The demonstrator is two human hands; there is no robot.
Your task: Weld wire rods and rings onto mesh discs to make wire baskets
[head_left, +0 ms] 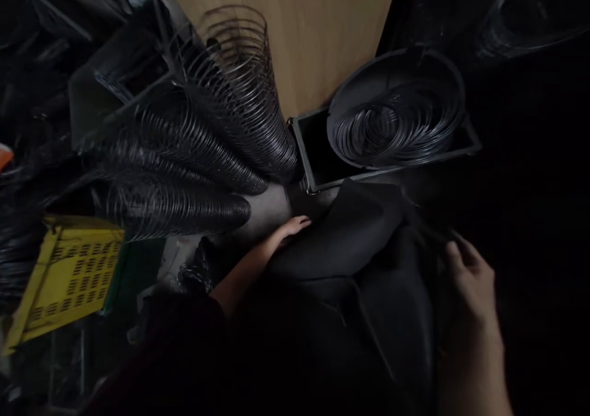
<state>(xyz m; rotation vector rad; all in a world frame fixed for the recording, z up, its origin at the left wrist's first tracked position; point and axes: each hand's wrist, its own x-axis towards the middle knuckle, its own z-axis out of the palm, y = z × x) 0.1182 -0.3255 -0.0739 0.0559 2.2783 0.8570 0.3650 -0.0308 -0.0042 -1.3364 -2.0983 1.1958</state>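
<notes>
My left hand [295, 224] reaches past the side of my bent leg in dark trousers [343, 238], its fingers stretched out and nothing seen in them. On the right, my right hand [472, 274] is raised beside the other leg, thumb and fingers brought together. A thin dark strip or wire seems to run to its fingertips, but blur and shadow hide what it is. Ahead of my knees, a round dark pan [396, 69] leans in a metal frame [341, 182], with coils of dark wire rings [391, 124] lying in it.
Tall stacks of wire rings [239, 90] lean on the left, with more stacked rings [184, 210] below them. A yellow perforated crate [74, 274] stands at the lower left. Behind rises a wooden panel [318, 35]. Another wire coil [507, 29] shows dimly at the upper right.
</notes>
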